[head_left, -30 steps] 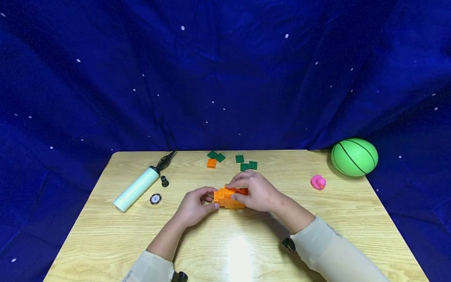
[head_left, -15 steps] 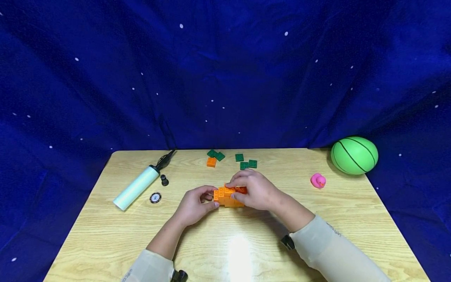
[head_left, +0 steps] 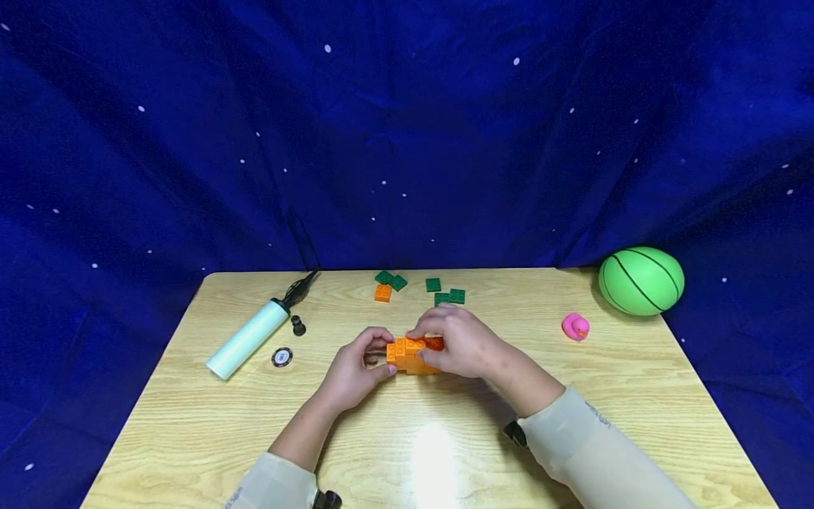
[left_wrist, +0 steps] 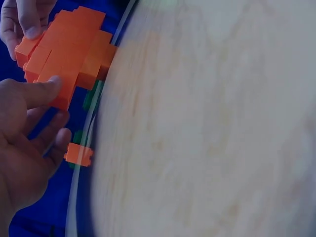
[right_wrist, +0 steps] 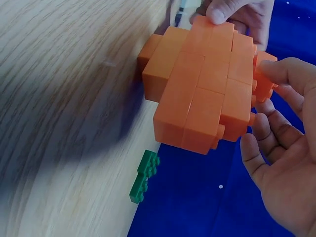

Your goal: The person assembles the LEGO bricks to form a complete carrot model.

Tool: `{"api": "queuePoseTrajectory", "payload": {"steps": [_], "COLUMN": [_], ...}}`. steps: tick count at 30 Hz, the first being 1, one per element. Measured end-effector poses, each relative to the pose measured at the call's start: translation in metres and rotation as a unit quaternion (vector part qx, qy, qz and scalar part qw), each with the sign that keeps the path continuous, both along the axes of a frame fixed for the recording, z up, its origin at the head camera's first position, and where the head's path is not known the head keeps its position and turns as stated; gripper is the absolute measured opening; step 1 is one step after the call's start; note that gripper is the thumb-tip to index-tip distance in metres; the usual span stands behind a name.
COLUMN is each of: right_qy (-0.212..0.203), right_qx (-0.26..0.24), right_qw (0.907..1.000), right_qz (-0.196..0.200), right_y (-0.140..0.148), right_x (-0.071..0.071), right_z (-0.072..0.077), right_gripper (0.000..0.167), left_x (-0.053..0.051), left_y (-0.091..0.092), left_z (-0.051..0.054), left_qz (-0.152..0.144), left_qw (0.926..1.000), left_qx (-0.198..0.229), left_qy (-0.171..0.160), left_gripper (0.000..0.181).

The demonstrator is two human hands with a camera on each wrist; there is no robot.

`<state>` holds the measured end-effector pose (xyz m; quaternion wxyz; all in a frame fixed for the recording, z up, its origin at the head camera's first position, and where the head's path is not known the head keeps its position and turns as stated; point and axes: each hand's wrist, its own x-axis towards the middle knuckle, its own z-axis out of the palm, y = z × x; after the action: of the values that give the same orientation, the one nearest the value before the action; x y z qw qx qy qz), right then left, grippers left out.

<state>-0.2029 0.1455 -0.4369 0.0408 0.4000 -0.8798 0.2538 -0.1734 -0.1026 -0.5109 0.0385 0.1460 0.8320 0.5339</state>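
Note:
A stepped block of joined orange bricks (head_left: 412, 362) stands on the wooden table, in front of me. My left hand (head_left: 350, 367) holds its left end, with the thumb on the near face and the fingers toward the far side. My right hand (head_left: 461, 343) pinches a small orange brick (right_wrist: 265, 76) on top of the block between thumb and fingers; in the right wrist view its other fingers are loosely curled. The right hand hides part of the block's right end in the head view. In the left wrist view the left thumb (left_wrist: 52, 86) lies on the flat orange side.
Behind the block lie a loose orange brick (head_left: 383, 293) and several green bricks (head_left: 433, 285). To the left are a pale hand pump (head_left: 248, 341), a black pawn (head_left: 298, 326) and a poker chip (head_left: 282, 357). A pink rubber duck (head_left: 576, 326) and green ball (head_left: 641, 281) sit right.
The left hand's upper fingers have lifted slightly at the block's left end. The right hand keeps its hold on top, and the block stays in almost the same place.

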Motion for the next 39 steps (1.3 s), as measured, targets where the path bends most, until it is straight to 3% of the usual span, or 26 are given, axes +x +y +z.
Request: {"api": "queuePoseTrajectory", "payload": {"steps": [6,15,28,39], "right_qy": [0.003,0.016,-0.011,-0.089], "right_qx": [-0.001,-0.012,-0.039,-0.106], "right_qw": [1.0,0.9997,0.9991,0.9903], "right_qz": [-0.004,0.011,0.011,0.018], "right_y": [-0.001,-0.002,0.003,0.015], "right_x": [-0.001,-0.002,-0.003,-0.009], "right_z": [-0.002,-0.003,-0.012,-0.024], "right_gripper": [0.027,0.026,0.029,0.035], "left_x": [0.001,-0.001,0.0,0.0], "left_y": [0.001,0.0,-0.002,0.0], "left_z": [0.001,0.002,0.001,0.001], "left_qz": [-0.008,-0.002,-0.004,0.003], "left_qw": [0.9989,0.9981,0.9991,0.9998], "left_qx": [0.033,0.029,0.023,0.012], "left_qy": [0.033,0.054,0.036,0.018], "left_gripper": [0.042,0.042,0.043,0.046]}}
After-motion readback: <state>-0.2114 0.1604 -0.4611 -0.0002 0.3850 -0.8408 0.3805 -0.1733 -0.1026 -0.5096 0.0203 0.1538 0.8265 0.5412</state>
